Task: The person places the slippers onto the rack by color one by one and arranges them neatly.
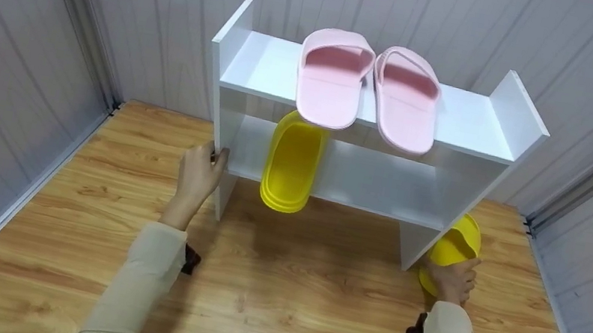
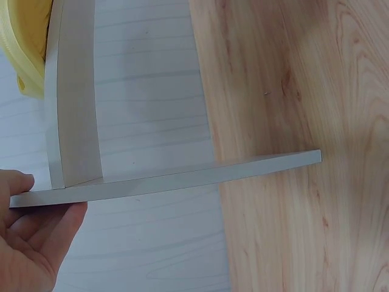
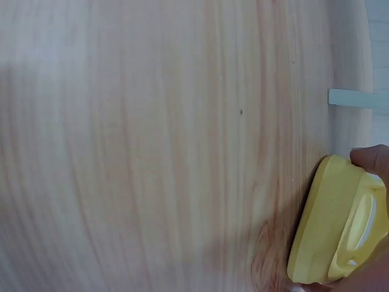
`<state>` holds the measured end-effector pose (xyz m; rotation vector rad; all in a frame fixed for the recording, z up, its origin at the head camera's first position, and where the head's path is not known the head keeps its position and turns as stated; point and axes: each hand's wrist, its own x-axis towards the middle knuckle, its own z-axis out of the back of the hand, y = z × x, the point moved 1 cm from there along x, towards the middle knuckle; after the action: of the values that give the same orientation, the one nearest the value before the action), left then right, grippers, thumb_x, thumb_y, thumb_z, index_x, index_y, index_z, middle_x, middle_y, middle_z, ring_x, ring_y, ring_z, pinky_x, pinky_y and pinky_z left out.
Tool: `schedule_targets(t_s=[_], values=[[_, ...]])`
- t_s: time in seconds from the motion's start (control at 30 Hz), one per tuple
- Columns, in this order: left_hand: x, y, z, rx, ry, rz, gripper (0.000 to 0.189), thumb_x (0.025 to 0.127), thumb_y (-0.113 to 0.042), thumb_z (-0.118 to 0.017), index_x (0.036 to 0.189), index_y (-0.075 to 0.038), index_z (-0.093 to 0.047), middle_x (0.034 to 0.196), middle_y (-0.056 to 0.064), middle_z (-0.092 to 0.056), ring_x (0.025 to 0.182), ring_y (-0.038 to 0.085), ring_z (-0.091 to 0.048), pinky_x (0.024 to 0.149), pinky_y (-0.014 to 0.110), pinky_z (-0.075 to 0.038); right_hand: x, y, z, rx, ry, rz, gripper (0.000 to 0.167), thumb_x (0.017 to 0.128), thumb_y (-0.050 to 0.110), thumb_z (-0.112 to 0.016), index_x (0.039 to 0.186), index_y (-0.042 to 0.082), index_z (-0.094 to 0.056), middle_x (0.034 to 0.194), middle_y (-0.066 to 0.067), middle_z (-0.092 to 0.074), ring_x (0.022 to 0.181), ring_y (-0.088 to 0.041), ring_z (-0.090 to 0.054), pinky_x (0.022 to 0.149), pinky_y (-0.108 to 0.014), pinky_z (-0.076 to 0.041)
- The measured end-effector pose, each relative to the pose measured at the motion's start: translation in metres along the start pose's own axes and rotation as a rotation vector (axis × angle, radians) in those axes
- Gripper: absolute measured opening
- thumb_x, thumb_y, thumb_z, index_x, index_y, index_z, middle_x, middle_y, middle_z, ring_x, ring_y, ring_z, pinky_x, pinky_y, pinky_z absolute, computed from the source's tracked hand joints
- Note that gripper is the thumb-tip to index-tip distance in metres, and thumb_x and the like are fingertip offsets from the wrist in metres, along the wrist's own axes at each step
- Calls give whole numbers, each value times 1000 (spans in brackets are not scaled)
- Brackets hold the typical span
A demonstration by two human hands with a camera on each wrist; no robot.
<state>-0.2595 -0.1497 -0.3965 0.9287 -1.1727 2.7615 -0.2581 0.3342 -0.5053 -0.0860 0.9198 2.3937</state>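
Note:
My left hand (image 1: 199,174) pinches the front edge of the left side panel of a white two-tier shoe rack (image 1: 379,184); in the left wrist view its thumb and fingers (image 2: 64,234) lie on either side of that panel (image 2: 182,180). Low at the rack's right side, my right hand (image 1: 454,278) grips a yellow slipper (image 1: 450,248) by its heel end. That slipper (image 3: 322,225) shows close over the floor in the right wrist view. Its mate, another yellow slipper (image 1: 291,168), rests on the lower shelf toward the left, heel jutting past the front edge.
A pair of pink slippers (image 1: 328,99) sits side by side on the top shelf (image 1: 268,67), heels overhanging the front. Pale panelled walls (image 1: 176,17) stand behind the rack and on both sides. Wood-look flooring (image 1: 279,298) spreads out in front.

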Motion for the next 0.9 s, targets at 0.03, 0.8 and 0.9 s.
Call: schedule_targets(t_s=[0.03, 0.8, 0.9], values=[[0, 0, 0, 0, 0, -3, 20, 83, -8, -56, 80, 11, -61, 79, 25, -62, 74, 34, -61, 60, 43, -49, 0, 0, 0, -4, -1, -4, 113, 75, 50, -57, 131, -1, 27, 132, -37, -5, 120, -50, -7, 94, -60, -13], [1, 0, 0, -23, 3, -8, 21, 83, -7, -56, 86, 13, -61, 84, 27, -61, 76, 35, -61, 62, 42, -50, 6, -7, 18, -64, 164, -14, 119, 73, 44, -63, 126, 1, 34, 127, -44, 0, 114, -55, -5, 92, -63, -9], [1, 1, 0, -27, 7, -7, 21, 84, -7, -55, 88, 13, -61, 85, 27, -61, 76, 35, -61, 62, 41, -50, 7, -8, 20, -56, 186, -6, 119, 72, 41, -64, 126, 2, 34, 126, -44, 0, 113, -55, -4, 91, -64, -9]])
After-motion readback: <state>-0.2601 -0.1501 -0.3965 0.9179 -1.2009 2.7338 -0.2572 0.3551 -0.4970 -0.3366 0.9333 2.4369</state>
